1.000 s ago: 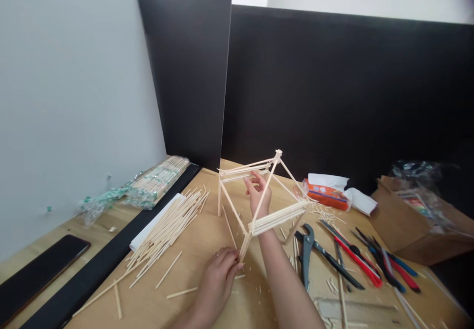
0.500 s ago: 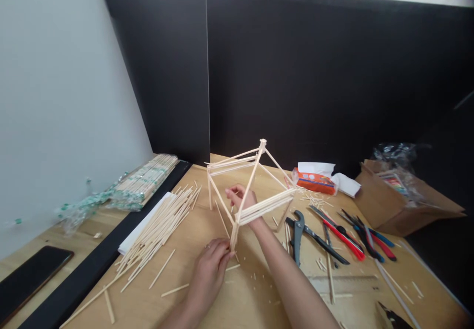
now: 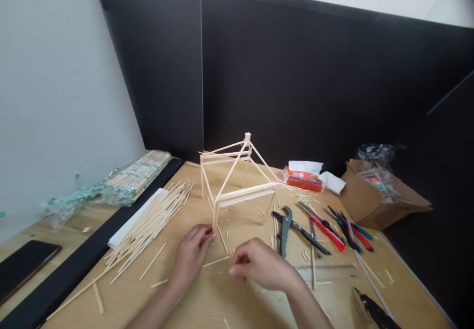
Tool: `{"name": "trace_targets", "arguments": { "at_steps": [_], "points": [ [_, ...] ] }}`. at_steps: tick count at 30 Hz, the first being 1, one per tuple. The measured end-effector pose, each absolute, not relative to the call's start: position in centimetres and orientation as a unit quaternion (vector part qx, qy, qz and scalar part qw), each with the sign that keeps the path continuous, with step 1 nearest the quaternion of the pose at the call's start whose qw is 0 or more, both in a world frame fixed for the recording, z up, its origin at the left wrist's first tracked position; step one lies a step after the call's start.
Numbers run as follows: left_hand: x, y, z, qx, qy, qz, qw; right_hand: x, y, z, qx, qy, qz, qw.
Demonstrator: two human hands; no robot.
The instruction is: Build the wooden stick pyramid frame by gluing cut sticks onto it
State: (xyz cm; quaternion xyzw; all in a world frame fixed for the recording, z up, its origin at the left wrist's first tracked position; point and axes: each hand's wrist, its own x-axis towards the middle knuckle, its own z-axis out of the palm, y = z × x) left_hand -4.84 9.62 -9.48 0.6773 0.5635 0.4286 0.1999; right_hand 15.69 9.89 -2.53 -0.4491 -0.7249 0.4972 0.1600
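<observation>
A frame of thin wooden sticks (image 3: 237, 198) stands on the table, with upright legs, bundled side rails and slanted sticks that meet at a peak. My left hand (image 3: 193, 250) is closed around the foot of its near leg, thumb and fingers pinching the wood. In front of the frame, my right hand (image 3: 259, 265) hovers above the table with its fingers curled together. Whatever those fingertips hold, if anything, is hidden. A loose stick (image 3: 216, 262) lies on the table between my hands.
Left lie a pile of sticks (image 3: 155, 220), packaged sticks (image 3: 144, 171) and a phone (image 3: 27, 269). On the right are a grey cutter (image 3: 286, 232), a red-handled knife (image 3: 326, 227), pliers (image 3: 351, 230), a clear ruler (image 3: 329, 272), a tissue pack (image 3: 303, 177) and a cardboard box (image 3: 365, 200).
My right hand has come out from inside the frame and moved toward me, in front of it. My left hand stays at the near leg. The view has shifted slightly.
</observation>
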Motion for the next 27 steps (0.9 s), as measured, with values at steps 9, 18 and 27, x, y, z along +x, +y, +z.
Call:
{"name": "trace_targets", "arguments": {
  "at_steps": [9, 18, 27],
  "points": [
    [-6.3, 10.5, -9.8, 0.661, 0.595, 0.425, 0.171, 18.5, 7.0, 2.5, -0.362, -0.782, 0.502, 0.068],
    [-6.9, 10.4, -8.3, 0.705, 0.590, 0.360, 0.159, 24.2, 9.3, 3.7, -0.623, -0.720, 0.224, 0.206],
    [-4.9, 7.9, -6.4, 0.758, 0.521, 0.374, 0.121, 25.7, 11.4, 0.7, -0.765, -0.633, 0.119, -0.025]
  ]
}}
